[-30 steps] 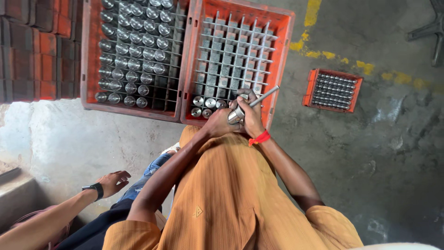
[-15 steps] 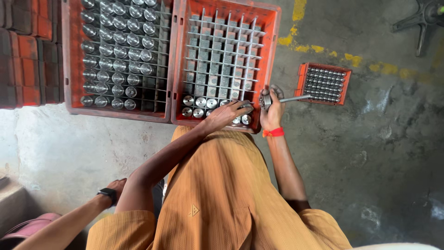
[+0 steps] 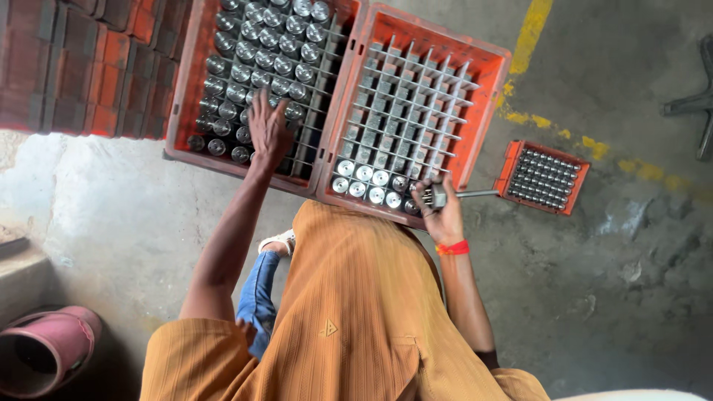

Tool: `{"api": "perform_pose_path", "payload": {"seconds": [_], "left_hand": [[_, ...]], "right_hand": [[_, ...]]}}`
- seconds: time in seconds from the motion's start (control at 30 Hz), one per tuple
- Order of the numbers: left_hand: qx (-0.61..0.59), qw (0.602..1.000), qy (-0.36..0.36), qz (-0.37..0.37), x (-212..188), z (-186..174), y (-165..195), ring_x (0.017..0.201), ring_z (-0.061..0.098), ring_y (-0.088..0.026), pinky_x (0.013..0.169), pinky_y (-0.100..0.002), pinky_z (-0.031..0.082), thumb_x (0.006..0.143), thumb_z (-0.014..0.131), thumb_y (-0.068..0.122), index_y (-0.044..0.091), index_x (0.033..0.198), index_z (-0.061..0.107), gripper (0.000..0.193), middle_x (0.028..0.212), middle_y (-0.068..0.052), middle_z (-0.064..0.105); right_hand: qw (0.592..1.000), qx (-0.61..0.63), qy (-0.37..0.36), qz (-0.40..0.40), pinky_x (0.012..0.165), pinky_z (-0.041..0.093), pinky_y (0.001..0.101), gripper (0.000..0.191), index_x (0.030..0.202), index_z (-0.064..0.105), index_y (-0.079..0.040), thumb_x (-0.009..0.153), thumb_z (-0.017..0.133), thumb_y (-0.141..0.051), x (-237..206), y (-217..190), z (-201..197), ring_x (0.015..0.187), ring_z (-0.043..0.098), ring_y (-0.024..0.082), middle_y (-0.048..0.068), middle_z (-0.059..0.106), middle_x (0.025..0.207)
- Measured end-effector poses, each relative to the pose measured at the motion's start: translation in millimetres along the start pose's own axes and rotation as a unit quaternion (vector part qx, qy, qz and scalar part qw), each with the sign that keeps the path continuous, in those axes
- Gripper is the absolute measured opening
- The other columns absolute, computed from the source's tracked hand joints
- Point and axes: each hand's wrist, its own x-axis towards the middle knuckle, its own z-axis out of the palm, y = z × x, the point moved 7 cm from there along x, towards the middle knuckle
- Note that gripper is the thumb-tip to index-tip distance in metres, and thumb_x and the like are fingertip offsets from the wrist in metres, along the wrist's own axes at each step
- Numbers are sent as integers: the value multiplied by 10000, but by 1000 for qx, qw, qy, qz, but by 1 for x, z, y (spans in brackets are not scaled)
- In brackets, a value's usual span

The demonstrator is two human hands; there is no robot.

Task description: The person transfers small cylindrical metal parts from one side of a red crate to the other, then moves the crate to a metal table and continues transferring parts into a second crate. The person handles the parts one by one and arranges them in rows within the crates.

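Observation:
Two orange plastic crates with grid dividers stand side by side on the concrete floor. The left crate (image 3: pixel 184 111) is nearly full of shiny metal cylinders (image 3: pixel 256 56). The right crate (image 3: pixel 486 89) is mostly bare, with one row of cylinders (image 3: pixel 364 182) along its near edge. My left hand (image 3: pixel 269 132) lies with spread fingers on the cylinders at the near side of the left crate. My right hand (image 3: pixel 440 212) is closed on a metal tool with a thin rod (image 3: pixel 475 194) at the right crate's near right corner. A red band is on that wrist.
A small orange tray of metal pieces (image 3: pixel 542 177) lies on the floor to the right. Stacked red crates (image 3: pixel 67 67) fill the upper left. A pink bucket (image 3: pixel 44 349) sits at the lower left. Below my arm, a blue-jeaned leg with a sandal (image 3: pixel 275 241) shows. A yellow floor line (image 3: pixel 529 33) runs behind.
My left hand has moved from the near row of the right crate over to the left crate. My right hand still holds the tool. Another person's watch-wearing hand has left the view.

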Motion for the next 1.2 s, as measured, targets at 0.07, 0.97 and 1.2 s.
{"api": "perform_pose_path", "payload": {"seconds": [0.07, 0.97, 1.2], "left_hand": [[-23, 999, -28, 6, 3, 5, 3, 1371, 417, -418, 1069, -525, 380, 769, 909, 296, 11, 1150, 730, 509, 1414, -247, 489], [-292, 871, -390, -69, -111, 43, 183, 918, 726, -379, 808, -464, 558, 719, 844, 310, 52, 1013, 731, 408, 920, -199, 764], [-438, 792, -426, -1, -117, 52, 188, 935, 754, -326, 811, -442, 592, 761, 846, 435, 12, 1178, 661, 623, 1022, -188, 771]], "right_hand": [[998, -62, -7, -4, 898, 633, 466, 290, 1021, 621, -68, 1075, 563, -347, 6, 16, 7, 983, 712, 266, 85, 687, 977], [964, -188, -75, -174, 770, 559, 333, 117, 1144, 565, -59, 1041, 619, -70, -5, 37, 108, 821, 650, 173, 60, 612, 838], [980, -182, -19, -84, 734, 578, 350, 152, 1165, 604, -53, 1013, 595, -53, 19, 45, 61, 826, 673, 194, 76, 665, 830]]}}
